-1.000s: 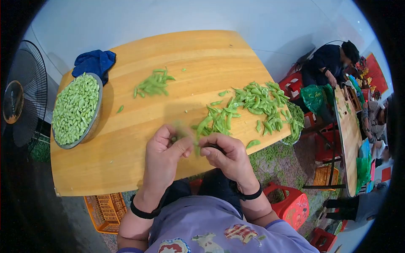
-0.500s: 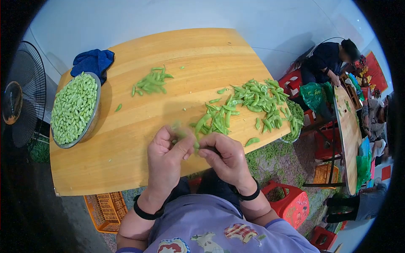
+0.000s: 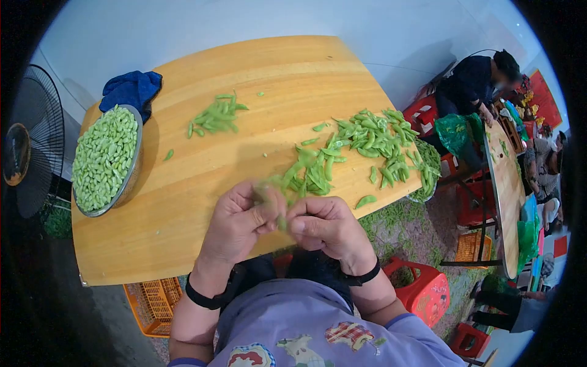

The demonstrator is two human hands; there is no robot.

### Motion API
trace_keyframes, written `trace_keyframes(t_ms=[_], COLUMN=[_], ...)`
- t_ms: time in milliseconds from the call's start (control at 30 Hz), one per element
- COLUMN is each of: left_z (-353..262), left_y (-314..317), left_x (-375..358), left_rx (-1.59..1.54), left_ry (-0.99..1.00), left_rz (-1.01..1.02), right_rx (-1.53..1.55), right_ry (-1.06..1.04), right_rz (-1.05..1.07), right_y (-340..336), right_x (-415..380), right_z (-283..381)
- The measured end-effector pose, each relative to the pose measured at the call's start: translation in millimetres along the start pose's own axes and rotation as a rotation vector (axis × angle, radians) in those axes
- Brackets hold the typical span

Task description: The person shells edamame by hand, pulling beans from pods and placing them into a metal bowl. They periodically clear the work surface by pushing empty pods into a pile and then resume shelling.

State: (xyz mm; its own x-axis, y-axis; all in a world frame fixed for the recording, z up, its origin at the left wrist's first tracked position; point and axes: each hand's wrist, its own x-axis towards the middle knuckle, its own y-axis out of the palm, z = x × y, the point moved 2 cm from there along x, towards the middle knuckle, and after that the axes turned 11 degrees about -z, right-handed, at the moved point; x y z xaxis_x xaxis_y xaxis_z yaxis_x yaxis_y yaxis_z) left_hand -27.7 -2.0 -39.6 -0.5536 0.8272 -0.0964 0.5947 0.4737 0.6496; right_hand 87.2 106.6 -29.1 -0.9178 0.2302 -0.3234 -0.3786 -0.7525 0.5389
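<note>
My left hand (image 3: 247, 220) is closed on green pods over the near part of the wooden table (image 3: 183, 232); the pods are blurred by motion. Beside it, my right hand (image 3: 324, 226) has thumb and fingers pinched at the end of a pod. Beyond my hands a large heap of green pods (image 3: 370, 137) spreads to the table's right edge. A smaller group of pods (image 3: 214, 116) lies further back, left of centre. At the left edge a metal bowl (image 3: 136, 160) is filled with shelled green beans (image 3: 104, 162).
A blue cloth (image 3: 131, 90) lies behind the bowl. A black fan (image 3: 33, 140) stands at the left. Below are an orange crate (image 3: 153, 303) and a red stool (image 3: 425, 293). Pods litter the floor. At the right, a person (image 3: 471, 85) sits by another table (image 3: 504, 202).
My hands have shifted slightly; the right hand's fingers have closed in nearer the left hand. The blurred pods remain in the left hand. The view has tilted slightly.
</note>
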Motion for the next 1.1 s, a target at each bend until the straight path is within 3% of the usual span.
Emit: trace_keyframes(t_ms=[67, 133, 200, 233, 300, 400, 533, 633, 700, 1100], left_z=[1, 7, 12, 9, 3, 9, 1, 0, 1, 4], left_y=[8, 9, 6, 7, 10, 4, 4, 3, 6, 15], left_x=[-2, -4, -6, -6, -8, -9, -5, -4, -1, -3], left_rx=[0.050, 0.099, 0.526, 0.528, 0.379, 0.409, 0.320, 0.210, 0.154, 0.261], left_ry=[0.004, 0.007, 0.198, 0.206, -0.053, -0.029, -0.104, -0.139, -0.124, -0.180], left_rz=[-0.099, -0.198, -0.262, -0.271, -0.215, -0.209, -0.257, -0.276, -0.277, -0.260], right_rx=[-0.010, -0.610, -0.765, -0.917, -0.814, -0.754, -0.790, -0.774, -0.969, -1.187], right_ry=[0.010, -0.490, -0.613, -0.741, -0.727, -0.582, -0.598, -0.634, -0.807, -0.968], right_rz=[-0.059, -0.376, -0.421, -0.459, -0.426, -0.433, -0.440, -0.357, -0.259, -0.315], right_y=[3, 10, 15, 19, 13, 5, 9, 13, 18, 12], right_x=[0, -2, -8, -10, -10, -10, -15, -12, -11, -9], right_z=[-2, -1, 2, 3, 1, 2, 14, 13, 16, 10])
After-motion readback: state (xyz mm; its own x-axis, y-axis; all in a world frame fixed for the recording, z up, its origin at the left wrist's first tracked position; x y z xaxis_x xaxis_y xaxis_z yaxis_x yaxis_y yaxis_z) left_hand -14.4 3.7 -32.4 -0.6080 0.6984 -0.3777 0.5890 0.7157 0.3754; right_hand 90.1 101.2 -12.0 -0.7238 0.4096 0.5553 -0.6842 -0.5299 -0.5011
